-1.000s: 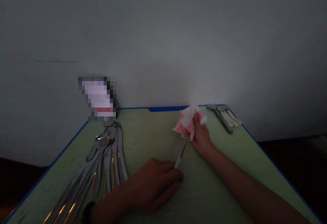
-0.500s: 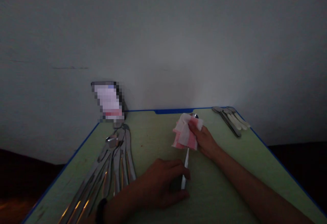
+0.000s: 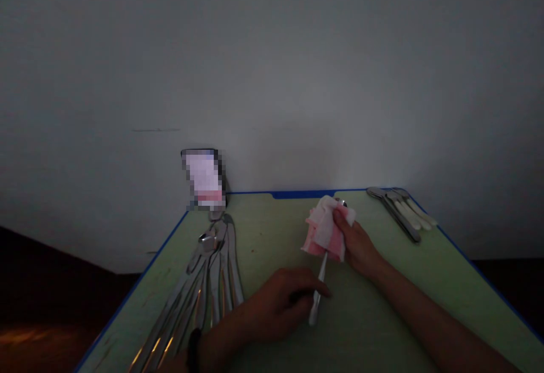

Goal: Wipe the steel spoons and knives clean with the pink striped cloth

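A pink and white cloth [image 3: 325, 228] is bunched in my right hand [image 3: 359, 245], the thumb pressed on top of it. The cloth is wrapped around the middle of a metal spoon [image 3: 323, 268], whose shiny bowl peeks out beyond the far side. Towards me, the spoon's handle slants down from the cloth to my left hand [image 3: 293, 302]. My left thumb and index finger are closed lightly about the handle near its end. Part of the spoon is hidden under the cloth.
On the left of the green, blue-edged table [image 3: 272, 237] lies a fan of metal cutlery [image 3: 212, 271]. A phone [image 3: 204, 177] with a blurred screen leans on the wall behind it. More cutlery [image 3: 399, 214], some with white handles, lies at the far right corner.
The spoon's bowl has come into view past the cloth. My left fingers have loosened from a fuller grip to a light pinch, baring the handle's end. The whole view has shifted.
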### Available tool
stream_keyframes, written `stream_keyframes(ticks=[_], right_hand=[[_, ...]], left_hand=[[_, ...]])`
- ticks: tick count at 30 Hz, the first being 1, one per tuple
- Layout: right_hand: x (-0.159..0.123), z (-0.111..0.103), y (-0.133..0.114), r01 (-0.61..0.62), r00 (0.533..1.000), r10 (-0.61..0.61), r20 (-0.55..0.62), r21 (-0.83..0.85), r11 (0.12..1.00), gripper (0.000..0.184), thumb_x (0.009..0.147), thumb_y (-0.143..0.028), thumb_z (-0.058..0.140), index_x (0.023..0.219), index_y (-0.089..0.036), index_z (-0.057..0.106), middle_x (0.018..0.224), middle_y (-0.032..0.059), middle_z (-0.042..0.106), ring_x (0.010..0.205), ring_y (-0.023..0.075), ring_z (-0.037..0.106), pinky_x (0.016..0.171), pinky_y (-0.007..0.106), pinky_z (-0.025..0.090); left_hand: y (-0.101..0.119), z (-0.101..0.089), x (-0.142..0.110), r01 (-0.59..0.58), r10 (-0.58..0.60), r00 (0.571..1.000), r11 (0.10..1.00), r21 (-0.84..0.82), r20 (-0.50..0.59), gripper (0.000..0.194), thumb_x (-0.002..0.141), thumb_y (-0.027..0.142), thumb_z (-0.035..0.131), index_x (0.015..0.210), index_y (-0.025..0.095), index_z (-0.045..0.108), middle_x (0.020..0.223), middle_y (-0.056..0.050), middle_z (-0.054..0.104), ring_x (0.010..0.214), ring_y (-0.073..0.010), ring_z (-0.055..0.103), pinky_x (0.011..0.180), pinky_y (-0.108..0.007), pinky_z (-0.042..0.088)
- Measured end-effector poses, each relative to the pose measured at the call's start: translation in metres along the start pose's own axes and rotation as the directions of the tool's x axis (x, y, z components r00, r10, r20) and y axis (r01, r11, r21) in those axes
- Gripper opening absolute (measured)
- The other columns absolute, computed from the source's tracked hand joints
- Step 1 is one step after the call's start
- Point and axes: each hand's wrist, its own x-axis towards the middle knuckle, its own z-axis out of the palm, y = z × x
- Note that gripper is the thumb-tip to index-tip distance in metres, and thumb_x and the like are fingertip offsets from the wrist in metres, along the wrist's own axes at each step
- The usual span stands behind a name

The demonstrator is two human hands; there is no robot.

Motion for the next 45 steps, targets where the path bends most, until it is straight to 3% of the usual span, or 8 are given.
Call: stream_keyframes(ticks=[6,12,15,19,25,31,36,45], right_hand=[[0.002,-0.001,-0.006,-0.027,0.998,0.034,-0.051,0.129,0.991,0.032,0.073,-0.041,0.063,0.094,-0.018,0.060,0.080,0.0022,0.069,0.060,0.0138,0.061,0.055,0.025,0.049],[0.010,-0.005,-0.008,0.030,0.995,0.003,-0.103,0.322,0.946,0.028,0.078,-0.043,0.056,0.096,-0.022,0.060,0.088,0.0012,0.069,0.073,0.0162,0.065,0.061,0.029,0.052],[0.011,-0.006,-0.007,0.044,0.991,-0.001,-0.131,0.326,0.944,0.027,0.077,-0.040,0.059,0.095,-0.021,0.060,0.088,0.0019,0.070,0.075,0.0160,0.065,0.063,0.029,0.053],[0.009,-0.004,-0.005,0.035,0.995,-0.009,-0.101,0.254,0.967,0.032,0.074,-0.039,0.062,0.098,-0.018,0.059,0.086,0.0040,0.069,0.075,0.0173,0.064,0.063,0.029,0.053],[0.003,-0.001,-0.007,0.014,1.000,-0.013,-0.005,0.123,0.992,0.029,0.069,-0.032,0.068,0.092,-0.017,0.060,0.078,0.0018,0.068,0.070,0.0160,0.064,0.064,0.028,0.052],[-0.002,0.000,-0.006,0.008,0.993,-0.013,0.113,0.045,0.999,0.030,0.069,-0.033,0.067,0.093,-0.016,0.062,0.079,0.0036,0.069,0.073,0.0162,0.064,0.069,0.029,0.051],[0.001,-0.001,-0.006,-0.014,0.996,0.003,0.089,0.121,0.993,0.031,0.069,-0.030,0.069,0.093,-0.014,0.062,0.085,0.0060,0.069,0.078,0.0180,0.064,0.073,0.031,0.052],[0.017,-0.010,-0.007,-0.077,0.993,0.103,-0.049,0.381,0.921,0.025,0.085,-0.037,0.048,0.100,-0.018,0.057,0.086,0.0031,0.070,0.074,0.0161,0.065,0.069,0.031,0.054]], left_hand=[[0.006,-0.002,0.000,-0.052,0.050,0.997,0.998,0.032,0.065,0.027,0.083,0.019,0.045,0.106,0.019,0.060,0.085,-0.003,0.063,0.070,-0.0120,0.055,0.066,-0.022,0.041],[0.005,-0.005,-0.001,-0.107,0.105,0.990,0.994,0.019,0.096,0.019,0.081,0.022,0.048,0.094,0.017,0.061,0.083,-0.003,0.061,0.072,-0.0126,0.054,0.069,-0.023,0.041],[0.004,-0.004,-0.001,-0.082,0.080,0.993,0.997,0.016,0.081,0.020,0.073,0.023,0.059,0.092,0.018,0.059,0.082,-0.001,0.058,0.068,-0.0116,0.052,0.063,-0.022,0.040],[0.001,-0.001,0.001,-0.096,0.096,0.991,0.995,-0.009,0.096,0.018,0.078,0.026,0.058,0.094,0.020,0.062,0.084,-0.001,0.060,0.076,-0.0126,0.054,0.071,-0.023,0.040],[-0.006,0.002,0.003,0.124,-0.116,0.992,0.972,-0.200,0.051,0.024,0.077,0.026,0.062,0.098,0.019,0.053,0.086,0.000,0.061,0.072,-0.0109,0.055,0.063,-0.020,0.042],[-0.015,0.004,0.007,0.170,-0.199,0.979,0.928,-0.332,-0.053,0.019,0.082,0.026,0.055,0.094,0.018,0.043,0.093,-0.004,0.061,0.080,-0.0139,0.057,0.067,-0.024,0.043],[-0.017,0.004,0.011,0.215,-0.226,0.974,0.948,-0.233,-0.023,0.009,0.082,0.025,0.052,0.083,0.017,0.048,0.068,0.005,0.050,0.060,-0.0083,0.046,0.053,-0.019,0.035],[-0.006,-0.001,0.009,0.220,-0.212,0.975,0.965,-0.141,0.071,0.006,0.077,0.021,0.054,0.077,0.015,0.052,0.064,0.005,0.049,0.057,-0.0072,0.044,0.052,-0.018,0.034]])
